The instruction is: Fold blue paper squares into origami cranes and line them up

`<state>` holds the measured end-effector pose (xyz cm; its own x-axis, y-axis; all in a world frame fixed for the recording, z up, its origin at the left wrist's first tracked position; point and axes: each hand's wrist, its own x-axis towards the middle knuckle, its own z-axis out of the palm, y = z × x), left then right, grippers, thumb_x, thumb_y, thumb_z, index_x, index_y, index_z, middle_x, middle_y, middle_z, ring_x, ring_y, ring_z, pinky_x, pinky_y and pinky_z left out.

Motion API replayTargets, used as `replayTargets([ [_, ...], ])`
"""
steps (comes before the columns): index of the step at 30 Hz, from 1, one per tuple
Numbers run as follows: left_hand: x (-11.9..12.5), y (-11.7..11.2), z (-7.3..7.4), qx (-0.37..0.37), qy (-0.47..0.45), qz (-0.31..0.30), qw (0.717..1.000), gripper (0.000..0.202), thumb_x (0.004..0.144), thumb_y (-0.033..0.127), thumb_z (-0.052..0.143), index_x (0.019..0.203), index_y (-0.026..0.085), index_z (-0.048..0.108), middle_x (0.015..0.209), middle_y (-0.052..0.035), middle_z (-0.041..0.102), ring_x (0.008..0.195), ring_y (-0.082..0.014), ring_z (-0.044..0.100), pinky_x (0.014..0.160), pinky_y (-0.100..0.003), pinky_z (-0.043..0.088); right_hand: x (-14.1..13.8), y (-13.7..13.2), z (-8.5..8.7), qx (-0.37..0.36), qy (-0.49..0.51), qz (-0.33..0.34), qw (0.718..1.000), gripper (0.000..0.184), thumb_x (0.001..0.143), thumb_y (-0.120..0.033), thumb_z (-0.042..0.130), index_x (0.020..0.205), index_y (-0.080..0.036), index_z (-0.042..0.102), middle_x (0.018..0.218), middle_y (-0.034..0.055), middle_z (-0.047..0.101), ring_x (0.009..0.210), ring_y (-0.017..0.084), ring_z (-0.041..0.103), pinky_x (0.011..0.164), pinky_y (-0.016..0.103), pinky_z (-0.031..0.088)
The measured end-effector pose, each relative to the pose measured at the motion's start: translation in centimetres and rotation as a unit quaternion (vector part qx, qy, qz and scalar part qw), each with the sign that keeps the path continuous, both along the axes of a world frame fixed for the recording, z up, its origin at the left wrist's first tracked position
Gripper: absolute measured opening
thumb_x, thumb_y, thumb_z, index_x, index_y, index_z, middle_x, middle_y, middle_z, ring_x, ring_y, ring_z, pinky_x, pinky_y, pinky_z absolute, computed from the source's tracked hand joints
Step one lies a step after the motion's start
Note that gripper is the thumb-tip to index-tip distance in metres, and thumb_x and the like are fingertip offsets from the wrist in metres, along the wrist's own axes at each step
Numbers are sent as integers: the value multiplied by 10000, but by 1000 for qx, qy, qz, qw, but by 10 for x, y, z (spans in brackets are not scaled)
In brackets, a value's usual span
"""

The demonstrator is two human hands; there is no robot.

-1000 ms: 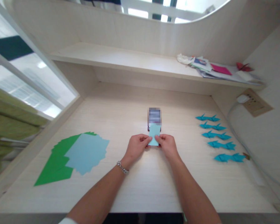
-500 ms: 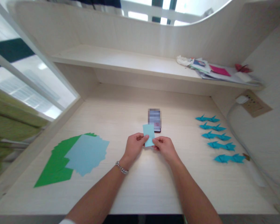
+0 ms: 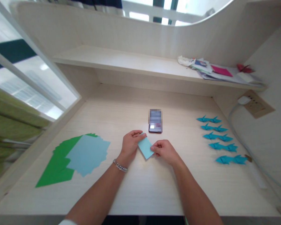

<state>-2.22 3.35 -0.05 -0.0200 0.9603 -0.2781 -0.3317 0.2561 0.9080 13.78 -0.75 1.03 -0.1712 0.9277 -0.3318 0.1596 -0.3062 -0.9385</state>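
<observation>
A small folded light-blue paper (image 3: 145,147) lies tilted just above the desk, held between both hands. My left hand (image 3: 130,144) pinches its upper left corner, with a bracelet on that wrist. My right hand (image 3: 165,151) pinches its lower right edge. Just behind the paper a phone (image 3: 155,121) lies flat on the desk. A stack of light-blue sheets (image 3: 87,153) over green sheets (image 3: 55,165) lies to the left.
Several folded teal paper figures (image 3: 221,139) lie in a column at the right. A shelf (image 3: 135,64) runs along the back with papers (image 3: 213,70) and a red folded figure (image 3: 244,68). A wall socket (image 3: 255,103) and cable (image 3: 239,131) are at the far right.
The folded paper has come down from upright in front of the phone and turned to a slant, shifting slightly left. Both hands rotated with it and kept their hold.
</observation>
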Motion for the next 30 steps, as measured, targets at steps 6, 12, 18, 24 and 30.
replayTargets([
  [6, -9, 9, 3, 29, -28, 54, 998, 418, 569, 299, 801, 907, 116, 638, 762, -64, 675, 674, -155, 624, 623, -269, 481, 8, 0, -3, -9, -11, 15, 1000, 163, 704, -291, 651, 636, -145, 621, 503, -8, 580, 452, 100, 483, 468, 220, 351],
  [12, -6, 1, 4, 52, 113, -112, 986, 314, 629, 378, 744, 797, 115, 704, 676, -42, 657, 595, -144, 568, 542, -241, 422, 13, 0, -3, -11, -6, 24, 1000, 183, 717, -307, 643, 646, -140, 623, 506, -6, 570, 459, 101, 479, 470, 221, 347],
  [18, -4, -2, 3, 56, 163, -63, 983, 296, 646, 399, 721, 741, 120, 699, 637, -22, 639, 557, -129, 529, 526, -233, 409, 15, 3, -3, 28, 5, 1, 1000, 189, 733, -323, 627, 692, -138, 637, 575, -1, 592, 516, 109, 496, 523, 237, 379],
  [24, 6, -10, 7, 73, 174, -97, 977, 243, 648, 344, 714, 747, 122, 719, 646, -30, 663, 589, -144, 548, 542, -232, 411, 5, 7, -11, 82, 11, -61, 995, 161, 709, -304, 644, 756, -150, 658, 669, 8, 622, 609, 133, 541, 578, 248, 408],
  [30, 7, -11, 9, 77, 176, -109, 975, 213, 647, 323, 716, 735, 129, 730, 656, -40, 683, 613, -158, 567, 565, -241, 421, 4, 6, -10, 80, -10, -54, 995, 167, 716, -305, 619, 746, -146, 661, 660, 7, 615, 599, 131, 528, 563, 242, 400],
])
